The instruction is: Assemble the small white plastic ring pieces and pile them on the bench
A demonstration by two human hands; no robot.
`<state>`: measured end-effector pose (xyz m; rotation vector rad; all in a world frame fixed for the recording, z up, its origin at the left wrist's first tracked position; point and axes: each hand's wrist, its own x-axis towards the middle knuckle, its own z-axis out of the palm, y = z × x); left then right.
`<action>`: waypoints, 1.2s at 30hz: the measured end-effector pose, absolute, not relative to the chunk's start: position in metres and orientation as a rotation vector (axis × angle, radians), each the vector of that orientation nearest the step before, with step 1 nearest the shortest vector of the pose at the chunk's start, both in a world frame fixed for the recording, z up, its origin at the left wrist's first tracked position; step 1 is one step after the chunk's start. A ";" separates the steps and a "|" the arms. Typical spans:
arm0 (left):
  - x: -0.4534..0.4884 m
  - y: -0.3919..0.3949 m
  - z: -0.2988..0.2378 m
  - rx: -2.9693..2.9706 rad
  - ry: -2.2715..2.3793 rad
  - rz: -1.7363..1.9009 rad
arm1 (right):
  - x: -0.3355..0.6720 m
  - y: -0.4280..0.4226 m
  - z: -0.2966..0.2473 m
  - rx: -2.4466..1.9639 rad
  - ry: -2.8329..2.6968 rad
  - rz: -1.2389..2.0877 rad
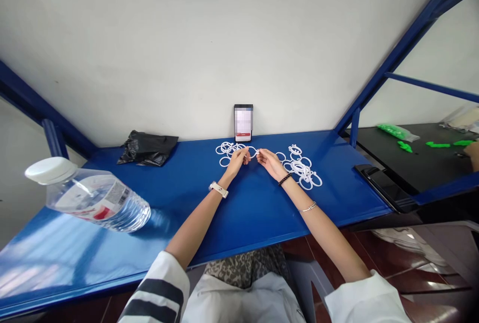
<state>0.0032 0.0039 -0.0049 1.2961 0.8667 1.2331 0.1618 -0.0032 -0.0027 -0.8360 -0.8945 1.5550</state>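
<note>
Over the blue table, my left hand (pixel 238 160) and my right hand (pixel 270 161) face each other with one white ring (pixel 252 149) between them. The fingers of my left hand close on the ring's left side. On its right side, my right fingertips pinch it by what looks like a small tab. Beyond my left hand lies a loose group of white rings (pixel 225 148), partly covered by the hand. Right of my right hand is a larger, overlapping heap of white rings (pixel 300 168).
A phone (pixel 243 123) leans upright against the wall behind my hands. A large water bottle (pixel 97 198) and a black plastic bag (pixel 148 147) are at left. Another phone (pixel 385 184) lies at right, beside a black table (pixel 419 136) with green pieces and a person's hand.
</note>
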 end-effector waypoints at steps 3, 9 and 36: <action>0.003 0.004 -0.005 1.320 0.871 1.213 | 0.161 -0.004 -0.002 -0.851 -0.898 1.544; 0.003 0.005 -0.008 1.380 0.886 1.170 | 0.160 -0.006 -0.003 -0.895 -0.952 1.487; -0.001 0.011 -0.013 1.481 0.857 1.163 | 0.159 -0.007 -0.005 -0.817 -1.102 1.425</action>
